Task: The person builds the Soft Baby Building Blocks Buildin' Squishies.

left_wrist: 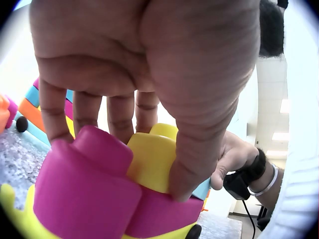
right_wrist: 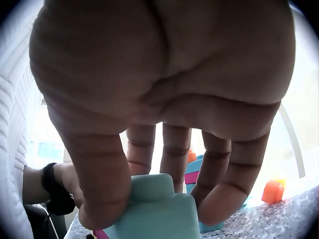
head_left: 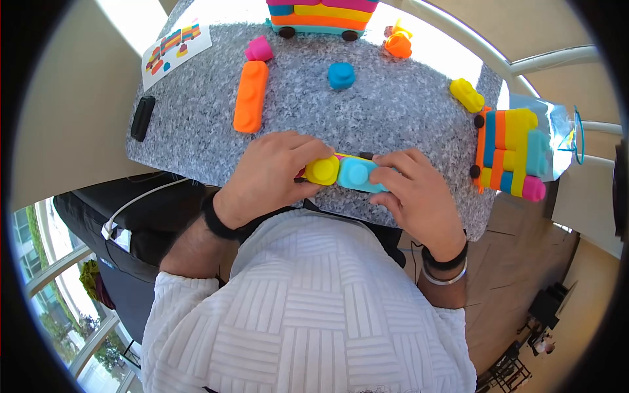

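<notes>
Speckled counter, near edge: left hand pinches the yellow block, right hand the light-blue block just beside it; I judge both light, slightly soft, best taken by the sides, though their undersides seem hidden.

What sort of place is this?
Probably an office or campus common room, not certain: large windows face another building, ceiling light panels show overhead, and dark furniture stands farther across the floor.
</notes>
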A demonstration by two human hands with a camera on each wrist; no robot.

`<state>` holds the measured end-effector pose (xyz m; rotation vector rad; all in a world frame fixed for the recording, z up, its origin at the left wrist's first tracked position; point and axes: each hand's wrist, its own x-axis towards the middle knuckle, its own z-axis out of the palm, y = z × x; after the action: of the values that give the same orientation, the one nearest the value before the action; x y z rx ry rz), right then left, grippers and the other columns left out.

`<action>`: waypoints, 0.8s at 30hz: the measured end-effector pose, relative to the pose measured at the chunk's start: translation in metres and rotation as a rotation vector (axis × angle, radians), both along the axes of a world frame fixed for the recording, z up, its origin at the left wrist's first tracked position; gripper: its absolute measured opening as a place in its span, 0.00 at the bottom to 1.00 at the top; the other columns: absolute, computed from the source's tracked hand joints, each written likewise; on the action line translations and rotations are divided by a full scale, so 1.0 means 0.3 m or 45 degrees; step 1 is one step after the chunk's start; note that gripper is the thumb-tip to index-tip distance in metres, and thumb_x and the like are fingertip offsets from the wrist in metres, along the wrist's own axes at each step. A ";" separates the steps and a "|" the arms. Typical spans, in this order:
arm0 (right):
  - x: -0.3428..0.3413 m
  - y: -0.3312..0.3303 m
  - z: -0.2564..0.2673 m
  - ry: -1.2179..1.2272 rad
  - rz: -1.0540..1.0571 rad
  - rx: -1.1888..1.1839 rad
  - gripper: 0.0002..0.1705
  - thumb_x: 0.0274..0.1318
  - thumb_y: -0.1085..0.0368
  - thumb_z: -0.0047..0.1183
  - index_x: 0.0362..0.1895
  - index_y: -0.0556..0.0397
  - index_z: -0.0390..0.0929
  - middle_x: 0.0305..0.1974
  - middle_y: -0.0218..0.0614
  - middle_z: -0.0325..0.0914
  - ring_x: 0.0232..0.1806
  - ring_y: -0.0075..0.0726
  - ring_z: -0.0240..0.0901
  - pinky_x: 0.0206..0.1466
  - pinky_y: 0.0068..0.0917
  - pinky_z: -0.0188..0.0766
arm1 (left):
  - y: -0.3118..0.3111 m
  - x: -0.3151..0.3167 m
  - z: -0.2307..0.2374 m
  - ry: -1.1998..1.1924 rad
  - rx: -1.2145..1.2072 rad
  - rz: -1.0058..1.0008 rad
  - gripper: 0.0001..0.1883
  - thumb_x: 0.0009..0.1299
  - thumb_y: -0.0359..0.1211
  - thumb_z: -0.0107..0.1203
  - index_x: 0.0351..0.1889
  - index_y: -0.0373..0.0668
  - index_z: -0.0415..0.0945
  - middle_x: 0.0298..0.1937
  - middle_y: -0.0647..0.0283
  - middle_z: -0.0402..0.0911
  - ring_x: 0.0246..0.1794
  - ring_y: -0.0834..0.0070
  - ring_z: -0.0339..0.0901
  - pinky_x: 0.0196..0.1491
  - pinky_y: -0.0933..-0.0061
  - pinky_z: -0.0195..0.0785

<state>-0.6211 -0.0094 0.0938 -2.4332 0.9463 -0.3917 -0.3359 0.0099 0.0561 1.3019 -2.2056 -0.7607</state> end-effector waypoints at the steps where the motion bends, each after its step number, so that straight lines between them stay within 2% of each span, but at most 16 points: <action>1: 0.007 0.010 0.001 0.036 -0.026 -0.048 0.21 0.49 0.69 0.75 0.49 0.48 0.82 0.52 0.35 0.82 0.53 0.50 0.79 0.55 0.44 0.81 | 0.002 -0.002 -0.002 -0.001 -0.001 0.000 0.25 0.56 0.30 0.77 0.53 0.46 0.86 0.48 0.60 0.91 0.48 0.55 0.88 0.50 0.56 0.81; 6: 0.019 0.032 -0.014 0.066 -0.072 -0.121 0.23 0.46 0.72 0.75 0.48 0.49 0.81 0.52 0.36 0.82 0.54 0.50 0.80 0.55 0.44 0.81 | 0.014 -0.007 -0.003 0.023 0.009 0.051 0.25 0.58 0.31 0.79 0.55 0.47 0.86 0.48 0.59 0.90 0.49 0.54 0.88 0.53 0.56 0.80; 9: -0.001 0.009 -0.036 -0.028 -0.038 -0.037 0.22 0.51 0.70 0.73 0.50 0.50 0.79 0.52 0.37 0.82 0.55 0.52 0.80 0.57 0.46 0.80 | 0.021 -0.006 0.003 0.013 -0.003 0.050 0.26 0.59 0.32 0.79 0.56 0.47 0.85 0.50 0.58 0.90 0.50 0.54 0.87 0.54 0.55 0.80; 11: -0.013 -0.009 -0.051 -0.107 0.017 0.092 0.22 0.55 0.63 0.74 0.51 0.50 0.78 0.53 0.39 0.82 0.56 0.55 0.80 0.60 0.48 0.78 | 0.026 -0.007 -0.003 0.006 -0.034 0.046 0.26 0.60 0.32 0.79 0.58 0.46 0.85 0.51 0.57 0.90 0.51 0.54 0.87 0.55 0.55 0.80; 15: -0.059 -0.090 -0.047 -0.113 0.138 0.201 0.24 0.59 0.57 0.74 0.53 0.50 0.78 0.54 0.43 0.82 0.58 0.59 0.79 0.62 0.49 0.77 | 0.036 0.000 -0.008 -0.039 -0.035 0.015 0.29 0.62 0.34 0.79 0.61 0.43 0.83 0.56 0.56 0.90 0.55 0.53 0.86 0.58 0.54 0.79; 16: -0.070 -0.128 -0.046 -0.097 0.133 0.107 0.25 0.59 0.55 0.75 0.55 0.51 0.78 0.54 0.45 0.82 0.59 0.61 0.79 0.62 0.48 0.77 | 0.043 0.001 -0.006 -0.037 -0.041 0.015 0.29 0.62 0.34 0.79 0.61 0.43 0.83 0.56 0.56 0.90 0.55 0.53 0.86 0.58 0.54 0.79; 18: -0.090 -0.225 -0.031 -0.072 0.125 -0.020 0.27 0.60 0.54 0.75 0.56 0.51 0.78 0.54 0.47 0.82 0.59 0.62 0.79 0.62 0.48 0.77 | 0.047 0.001 0.006 -0.083 -0.262 0.003 0.30 0.63 0.38 0.79 0.63 0.41 0.82 0.60 0.56 0.89 0.57 0.53 0.86 0.61 0.52 0.79; 20: -0.105 -0.329 -0.013 0.125 -0.036 -0.047 0.31 0.64 0.50 0.73 0.63 0.51 0.78 0.60 0.45 0.82 0.63 0.60 0.80 0.66 0.48 0.77 | 0.062 0.013 0.044 -0.061 -0.290 0.008 0.31 0.64 0.38 0.79 0.63 0.41 0.81 0.61 0.56 0.88 0.57 0.53 0.86 0.61 0.53 0.79; 22: -0.115 -0.424 -0.032 0.158 -0.097 -0.155 0.32 0.61 0.52 0.75 0.63 0.51 0.78 0.61 0.47 0.81 0.63 0.62 0.80 0.65 0.50 0.79 | 0.075 0.039 0.068 -0.044 -0.306 0.026 0.31 0.64 0.39 0.79 0.63 0.40 0.81 0.62 0.56 0.88 0.57 0.53 0.86 0.61 0.53 0.79; 24: -0.112 -0.513 -0.063 0.182 -0.144 -0.251 0.33 0.58 0.55 0.77 0.63 0.51 0.78 0.62 0.49 0.79 0.62 0.65 0.81 0.64 0.51 0.80 | 0.089 0.070 0.078 0.122 -0.316 0.056 0.29 0.64 0.36 0.80 0.61 0.40 0.82 0.59 0.56 0.89 0.56 0.53 0.87 0.60 0.55 0.81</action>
<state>-0.6546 -0.1634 0.0748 -2.6213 1.1594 -0.3698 -0.3149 0.0365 0.0795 1.1626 -2.1106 -0.5028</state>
